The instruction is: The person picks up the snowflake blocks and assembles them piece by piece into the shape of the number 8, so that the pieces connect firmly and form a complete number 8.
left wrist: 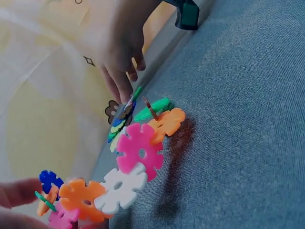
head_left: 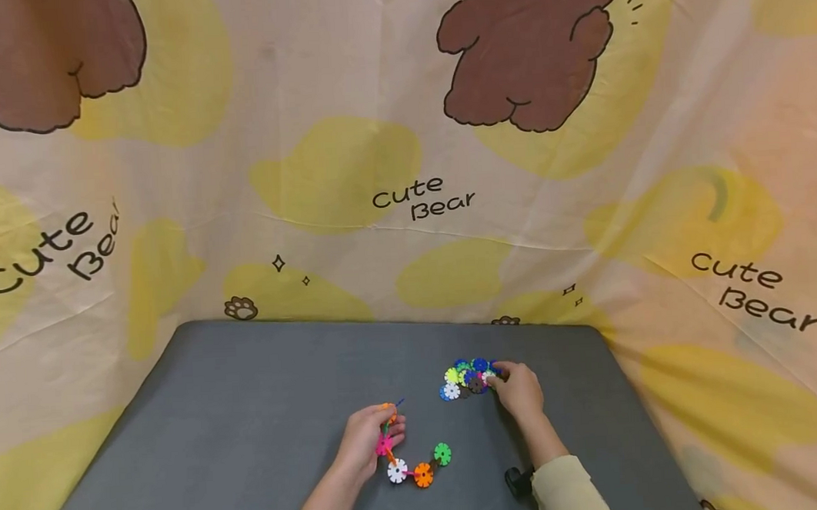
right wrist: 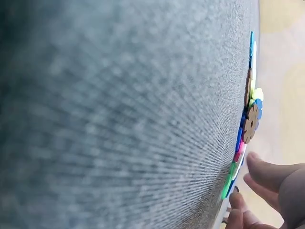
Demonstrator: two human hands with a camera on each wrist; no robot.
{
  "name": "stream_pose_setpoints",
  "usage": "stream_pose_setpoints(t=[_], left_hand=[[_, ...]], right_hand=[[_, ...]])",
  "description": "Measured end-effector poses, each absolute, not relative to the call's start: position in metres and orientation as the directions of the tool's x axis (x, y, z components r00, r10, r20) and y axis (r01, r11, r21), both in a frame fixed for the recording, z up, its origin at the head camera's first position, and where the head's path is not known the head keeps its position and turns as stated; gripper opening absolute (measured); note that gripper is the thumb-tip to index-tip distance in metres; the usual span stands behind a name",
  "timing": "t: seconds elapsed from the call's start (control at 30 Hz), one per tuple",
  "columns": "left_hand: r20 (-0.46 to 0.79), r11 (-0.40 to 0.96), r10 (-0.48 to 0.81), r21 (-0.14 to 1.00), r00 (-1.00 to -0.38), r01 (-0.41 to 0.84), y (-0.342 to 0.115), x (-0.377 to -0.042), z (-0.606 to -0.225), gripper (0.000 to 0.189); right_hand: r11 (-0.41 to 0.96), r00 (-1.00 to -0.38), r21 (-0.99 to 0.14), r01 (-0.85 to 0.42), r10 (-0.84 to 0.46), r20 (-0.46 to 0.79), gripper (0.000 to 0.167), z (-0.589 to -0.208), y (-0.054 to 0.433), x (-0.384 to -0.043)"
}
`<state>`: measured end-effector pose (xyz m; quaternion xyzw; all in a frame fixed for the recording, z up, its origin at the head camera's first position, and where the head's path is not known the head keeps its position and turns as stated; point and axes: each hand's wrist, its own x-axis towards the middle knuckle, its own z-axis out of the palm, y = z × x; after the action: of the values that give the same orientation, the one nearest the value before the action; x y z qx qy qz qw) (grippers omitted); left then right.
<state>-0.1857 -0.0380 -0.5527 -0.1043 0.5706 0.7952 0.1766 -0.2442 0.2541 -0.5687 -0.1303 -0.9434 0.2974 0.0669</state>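
My left hand (head_left: pixel 364 441) holds one end of a chain of interlocking snowflake discs. In the head view the chain's pink disc (head_left: pixel 384 445) lies by the palm; a white disc (head_left: pixel 397 471), an orange disc (head_left: pixel 423 476) and a green disc (head_left: pixel 443 454) trail to the right. A blue disc (left wrist: pixel 49 181) sits at the held end, close to the fingertips in the left wrist view. My right hand (head_left: pixel 522 391) is at the right side of a pile of loose discs (head_left: pixel 452 391), thumb and fingers apart near white and green pieces in the right wrist view.
A grey cloth-covered table (head_left: pixel 251 417) carries everything. Behind it hangs a bear-print curtain (head_left: pixel 335 174). A black clamp-like object (head_left: pixel 517 482) is beside the right forearm. Brown, blue and yellow discs overlap in the pile, including a brown disc (right wrist: pixel 250 124).
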Motion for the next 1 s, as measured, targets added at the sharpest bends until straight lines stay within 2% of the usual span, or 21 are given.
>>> stream_pose_setpoints(t=[0.17, 0.37, 0.47, 0.6, 0.73, 1.0], left_hand=[[-0.372, -0.273, 0.166, 0.872, -0.913, -0.405, -0.038, -0.186, -0.554, 0.038], [-0.368, -0.344, 0.213, 0.839, -0.905, -0.422, -0.038, -0.187, -0.556, 0.039], [-0.367, -0.379, 0.233, 0.818, -0.9, -0.432, -0.038, -0.187, -0.556, 0.041], [-0.363, -0.408, 0.253, 0.8, -0.897, -0.439, -0.037, -0.187, -0.554, 0.041], [-0.332, -0.42, 0.26, 0.806, -0.907, -0.416, -0.036, -0.188, -0.552, 0.036], [-0.29, -0.409, 0.283, 0.826, -0.914, -0.389, -0.034, -0.189, -0.548, 0.039]], right_hand=[[0.789, -0.955, -0.571, 0.228, 0.294, 0.024, 0.017, -0.569, 0.254, -0.246], [0.8, -0.959, -0.544, 0.252, 0.281, -0.03, 0.027, -0.567, 0.254, -0.243], [0.798, -0.962, -0.552, 0.242, 0.271, -0.03, 0.026, -0.565, 0.254, -0.239], [0.743, -0.963, -0.642, 0.189, 0.268, 0.027, 0.017, -0.559, 0.247, -0.233], [0.654, -0.968, -0.749, 0.109, 0.241, 0.07, 0.016, -0.547, 0.232, -0.224], [0.466, -0.994, -0.884, 0.015, 0.101, 0.036, 0.016, -0.522, 0.188, -0.204]])
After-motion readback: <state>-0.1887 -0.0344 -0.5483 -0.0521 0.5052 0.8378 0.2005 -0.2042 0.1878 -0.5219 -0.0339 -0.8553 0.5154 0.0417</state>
